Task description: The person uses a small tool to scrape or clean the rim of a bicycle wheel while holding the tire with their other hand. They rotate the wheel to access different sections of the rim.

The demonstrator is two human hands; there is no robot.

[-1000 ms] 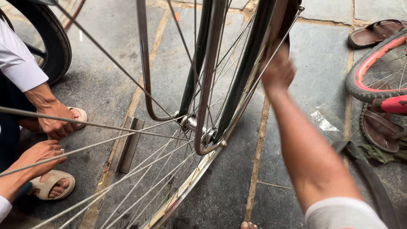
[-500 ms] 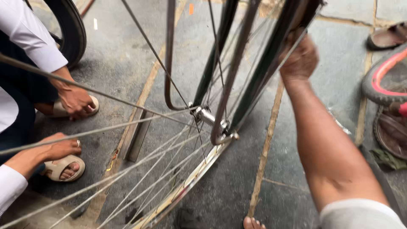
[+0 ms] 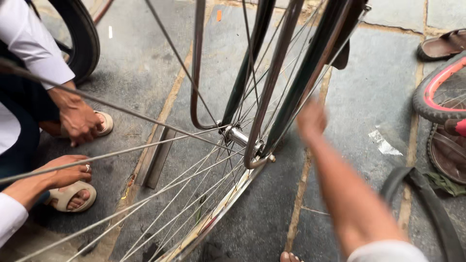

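Beside the dark steel bicycle fork and stays (image 3: 310, 73), the person's right hand (image 3: 311, 120) is stretched out on a bare forearm, motion-blurred; whether the fingers are curled or spread cannot be told, and it seems to hold nothing, hanging just right of the frame tubes without clearly touching them. The left hand is out of view.

Just left of that hand sits the shiny chrome wheel hub (image 3: 238, 136), seated between the frame tubes, with thin silver spokes (image 3: 160, 194) fanning down to the bare metal wheel rim (image 3: 213, 218), which carries no tyre. A loose black rubber tyre (image 3: 427, 204) lies on the grey stone paving (image 3: 145, 73) to the right, so the tyre appears to be already off the rim and not yet refitted.

At far left another person in white sleeves crouches, one hand (image 3: 80, 121) near a beige sandal (image 3: 73, 196). A red-rimmed wheel (image 3: 437, 92) lies at the right edge.
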